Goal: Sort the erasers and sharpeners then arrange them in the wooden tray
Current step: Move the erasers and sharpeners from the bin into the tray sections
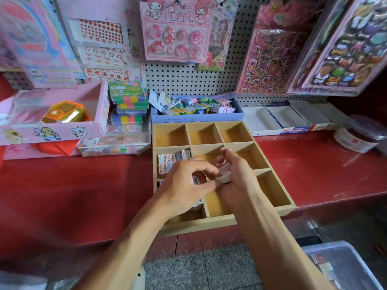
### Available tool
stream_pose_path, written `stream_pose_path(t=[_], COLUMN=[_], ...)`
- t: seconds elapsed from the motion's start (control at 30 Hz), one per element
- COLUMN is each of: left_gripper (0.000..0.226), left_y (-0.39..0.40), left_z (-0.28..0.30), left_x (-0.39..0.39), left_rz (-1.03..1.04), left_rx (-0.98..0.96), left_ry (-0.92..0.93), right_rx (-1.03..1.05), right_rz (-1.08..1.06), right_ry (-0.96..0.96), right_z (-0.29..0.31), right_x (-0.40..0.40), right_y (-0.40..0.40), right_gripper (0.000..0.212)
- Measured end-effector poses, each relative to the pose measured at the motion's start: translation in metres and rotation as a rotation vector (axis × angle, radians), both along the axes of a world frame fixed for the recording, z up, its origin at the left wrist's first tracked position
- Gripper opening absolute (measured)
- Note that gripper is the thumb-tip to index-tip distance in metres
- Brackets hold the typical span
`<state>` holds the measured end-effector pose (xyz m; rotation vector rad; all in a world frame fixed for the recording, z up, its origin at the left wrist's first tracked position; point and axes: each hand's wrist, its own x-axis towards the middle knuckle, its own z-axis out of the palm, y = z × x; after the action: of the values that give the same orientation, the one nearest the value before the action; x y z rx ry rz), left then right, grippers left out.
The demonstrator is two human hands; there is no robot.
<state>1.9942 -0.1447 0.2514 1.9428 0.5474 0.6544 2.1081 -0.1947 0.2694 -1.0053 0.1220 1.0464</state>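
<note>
head view: a person's two hands meet over the middle of a wooden tray (278, 203) that sits on a red shelf (326, 168) in a stationery shop. the right hand (236, 176) has its fingers curled round a small pale block (225, 174), probably an eraser, though blur makes the type hard to tell; it appears to hold a small stack so the other hand can take pieces one at a time. the left hand (186, 183) has thumb and fingers bent toward that block, at or just beside its near end; whether it actually pinches it cannot be told. the tray has nine compartments, three rows of three. the far row of three shows only bare wood. the left compartment of the middle row holds small pastel pieces (170, 161) stood on end in tight rows, likely to save space; about six are visible, the rest hidden by the left hand. more pieces show in the near left compartment, count unclear. the right column looks unfilled. behind the tray sits one lilac box of carded items (196, 117), to its left one pink box (52, 130), and to the far right one clear jar (360, 135). the sorting looks early, most compartments awaiting stock.
</note>
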Motion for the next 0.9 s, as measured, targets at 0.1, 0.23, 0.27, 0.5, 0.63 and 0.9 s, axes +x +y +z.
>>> stream_pose_path(t=[0.1,0.23,0.27,0.5,0.63,0.9], left_gripper=[0.012,0.015,0.017,0.02,0.035,0.044], left_y=[0.003,0.002,0.002,0.017,0.019,0.017], left_z=[0.002,0.004,0.004,0.007,0.009,0.01], left_x=[0.0,-0.001,-0.001,-0.013,-0.014,-0.01], left_rz=[-0.023,-0.027,-0.018,0.139,0.124,0.213], left_rx=[-0.017,-0.01,0.005,0.15,0.161,0.145], left_ry=[0.003,0.003,0.006,0.04,0.076,0.058], right_rx=[-0.001,0.008,0.011,-0.309,-0.269,-0.211], right_rz=[-0.002,-0.017,-0.017,0.081,0.363,0.305], right_ry=[0.008,-0.006,-0.02,-0.734,-0.923,-0.938], right_z=[0.0,0.0,0.0,-0.007,0.003,-0.003], right_x=[0.001,0.005,0.006,0.023,0.014,0.003], right_y=[0.001,0.002,0.001,-0.029,-0.039,-0.029], right_gripper=[0.023,0.018,0.023,0.022,0.036,0.029])
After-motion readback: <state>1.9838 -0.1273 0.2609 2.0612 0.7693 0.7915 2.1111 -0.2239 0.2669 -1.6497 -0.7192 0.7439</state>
